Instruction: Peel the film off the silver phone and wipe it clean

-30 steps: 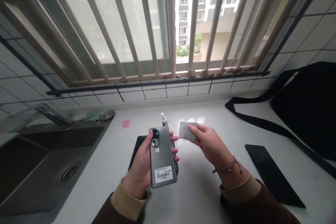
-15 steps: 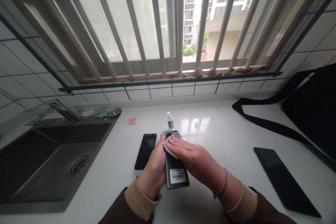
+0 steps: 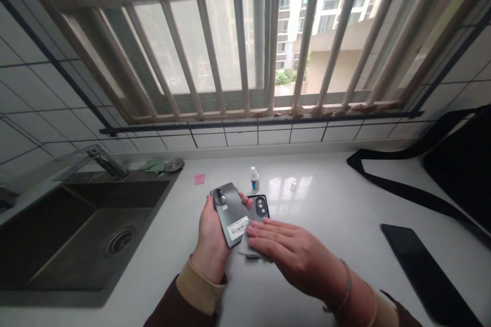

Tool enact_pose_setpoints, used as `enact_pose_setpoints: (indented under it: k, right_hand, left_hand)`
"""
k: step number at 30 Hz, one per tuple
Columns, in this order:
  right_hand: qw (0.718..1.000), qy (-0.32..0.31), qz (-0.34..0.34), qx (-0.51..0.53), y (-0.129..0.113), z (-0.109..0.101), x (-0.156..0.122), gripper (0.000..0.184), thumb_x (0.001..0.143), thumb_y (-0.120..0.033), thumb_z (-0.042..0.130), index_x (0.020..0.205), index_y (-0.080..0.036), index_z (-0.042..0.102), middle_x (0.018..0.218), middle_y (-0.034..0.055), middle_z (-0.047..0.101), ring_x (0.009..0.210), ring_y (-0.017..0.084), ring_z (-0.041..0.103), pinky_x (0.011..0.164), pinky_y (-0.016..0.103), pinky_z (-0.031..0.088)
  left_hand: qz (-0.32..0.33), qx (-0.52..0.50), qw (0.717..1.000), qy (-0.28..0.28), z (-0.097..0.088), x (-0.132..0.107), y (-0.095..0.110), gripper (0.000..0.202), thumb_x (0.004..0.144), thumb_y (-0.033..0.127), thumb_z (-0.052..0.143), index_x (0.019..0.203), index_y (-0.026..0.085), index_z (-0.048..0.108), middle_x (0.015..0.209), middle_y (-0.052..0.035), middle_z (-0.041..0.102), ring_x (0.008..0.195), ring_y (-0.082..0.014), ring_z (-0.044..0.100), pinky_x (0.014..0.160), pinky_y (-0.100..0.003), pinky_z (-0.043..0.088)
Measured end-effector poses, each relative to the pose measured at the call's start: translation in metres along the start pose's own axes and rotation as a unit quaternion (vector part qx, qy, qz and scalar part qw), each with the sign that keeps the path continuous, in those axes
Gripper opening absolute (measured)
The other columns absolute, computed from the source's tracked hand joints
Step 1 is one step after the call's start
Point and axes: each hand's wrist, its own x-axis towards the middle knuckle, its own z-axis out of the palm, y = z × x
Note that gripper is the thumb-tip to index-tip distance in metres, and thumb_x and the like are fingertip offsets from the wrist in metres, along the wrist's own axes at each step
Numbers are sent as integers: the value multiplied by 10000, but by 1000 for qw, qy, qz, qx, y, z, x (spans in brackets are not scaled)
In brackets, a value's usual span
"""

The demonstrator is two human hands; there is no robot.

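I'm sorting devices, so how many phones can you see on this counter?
3: a grey phone in the left hand, a dark phone beside it on the counter, and a black phone at right.

Grey phone [image 3: 229, 210] with white barcode label, pale grey cloth [image 3: 249, 250], white counter [image 3: 330, 214], pink note [image 3: 199, 179].

Brown sleeves [image 3: 180, 311] (tan cuffs), wrist bracelet [image 3: 345, 291]
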Motion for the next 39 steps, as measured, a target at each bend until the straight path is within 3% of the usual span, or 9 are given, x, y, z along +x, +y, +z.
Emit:
enact_pose_setpoints:
  k: [3, 7, 12, 18, 23, 26, 29, 34, 39]
  right_hand:
    - [992, 86, 87, -17, 13, -4, -6, 421, 1059, -47, 497, 1426, -194, 641, 1402, 98, 730, 1332, 208, 681, 1187, 399, 550]
    - [947, 192, 256, -40, 23, -5, -11, 416, 1068, -102, 511, 1439, -228, 651, 1386, 87, 740, 1293, 232, 710, 1122, 397, 604]
    - [976, 118, 175, -60, 26, 7, -10, 452, 1051, -43, 467, 1447, -184, 631, 1452, 116, 694, 1392, 241, 632, 1223, 471, 500]
    - [994, -36, 74, 76, 6, 12, -4, 373, 1040, -63, 524, 1350, -196, 685, 1415, 74, 728, 1382, 205, 641, 1271, 404, 426]
    - [951, 20, 156, 265, -8, -1, 3, 286, 1042, -137, 603, 1252, -262, 751, 1177, 24, 817, 1118, 154, 769, 1094, 293, 564]
    - [907, 75, 247, 333, -5, 0, 5, 215, 1050, -227, 623, 1158, -275, 803, 1247, 69, 746, 1222, 200, 702, 1069, 340, 568]
    - [862, 59, 326, 383, 2, 8, 4, 214, 1045, -340, 629, 1097, -266, 824, 1336, 107, 629, 1238, 243, 666, 942, 339, 606]
    - [873, 42, 408, 265, 15, 13, -1, 227, 1040, -323, 601, 1052, -241, 813, 1073, 63, 740, 1021, 221, 697, 946, 358, 529]
    - [853, 54, 476, 207, 30, 15, -6, 264, 1029, -346, 572, 1027, -220, 804, 1024, 63, 806, 972, 243, 721, 895, 352, 518]
  left_hand:
    - [-14, -5, 1000, -10, 2, -1, 0, 578, 1099, 469, 331, 996, 70, 736, 844, -173, 764, 760, -278, 763, 764, -442, 658]
    - [-139, 73, 987, -33, 8, -16, -6, 590, 1083, 513, 413, 1093, 17, 732, 876, -189, 767, 741, -269, 759, 813, -446, 651]
    - [-236, 118, 958, -111, 9, -25, -23, 618, 1046, 601, 475, 1119, 45, 736, 860, -174, 766, 721, -269, 749, 767, -411, 634]
    - [-118, 117, 986, -22, 5, -13, -13, 584, 1066, 576, 420, 1117, 82, 727, 821, -144, 763, 689, -252, 743, 710, -400, 643]
    - [21, 126, 990, 53, 3, -8, 3, 560, 1056, 604, 420, 1038, 123, 707, 726, -85, 719, 567, -206, 686, 586, -351, 619]
    - [7, 145, 989, 41, -1, -5, -2, 536, 1012, 654, 528, 1028, 145, 696, 693, -46, 683, 527, -177, 645, 532, -307, 580]
    - [11, 199, 980, -11, -6, -7, -19, 469, 917, 603, 742, 1044, 154, 697, 719, -15, 675, 532, -132, 615, 523, -240, 529]
    - [15, 298, 948, -112, -11, -13, -44, 396, 827, 447, 886, 1019, 149, 711, 994, -105, 766, 905, -213, 741, 834, -289, 587]
    - [79, 440, 889, -93, -21, -2, -40, 391, 926, 411, 746, 1235, 176, 697, 1179, -154, 747, 1059, -274, 727, 933, -387, 574]
